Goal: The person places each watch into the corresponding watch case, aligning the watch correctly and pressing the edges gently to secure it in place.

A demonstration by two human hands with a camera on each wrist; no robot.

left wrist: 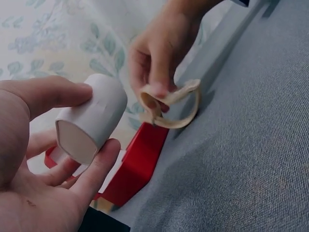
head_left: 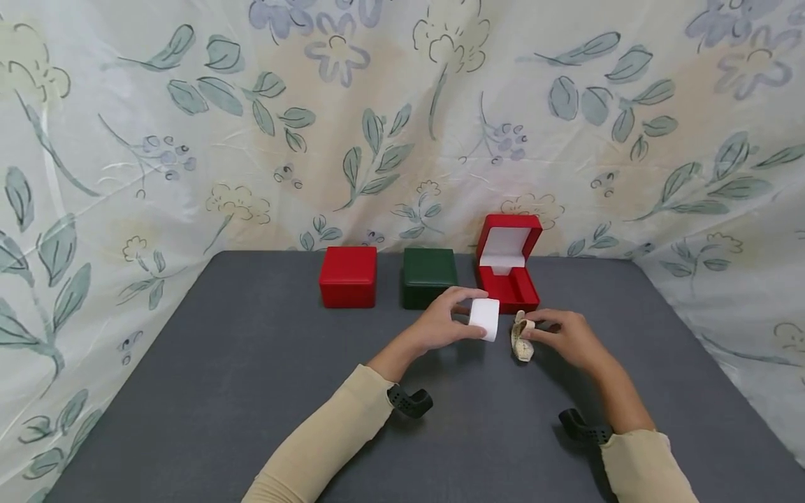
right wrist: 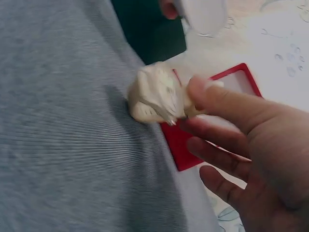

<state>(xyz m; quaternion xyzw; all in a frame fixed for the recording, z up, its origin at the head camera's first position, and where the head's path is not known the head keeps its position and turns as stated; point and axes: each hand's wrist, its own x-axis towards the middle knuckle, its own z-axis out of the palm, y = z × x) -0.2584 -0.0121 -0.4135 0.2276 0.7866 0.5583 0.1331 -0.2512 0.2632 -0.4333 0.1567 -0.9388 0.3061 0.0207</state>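
My left hand (head_left: 440, 323) pinches a white watch cushion (head_left: 484, 318) between thumb and fingers, above the table; its rounded sides and flat end show in the left wrist view. To its right, my right hand (head_left: 569, 337) pinches a cream wristwatch (head_left: 522, 348) by its strap. The strap curves in a loop in the left wrist view, and the watch (right wrist: 157, 92) is blurred in the right wrist view. Just behind both hands stands an open red watch box (head_left: 505, 241), with its lid raised, a white lid lining and a red inside.
A closed green box (head_left: 429, 276) stands left of the open one, and a closed red box (head_left: 348, 276) farther left. They line the back of the dark grey table (head_left: 251, 391). A floral curtain (head_left: 377, 91) hangs behind and at the sides.
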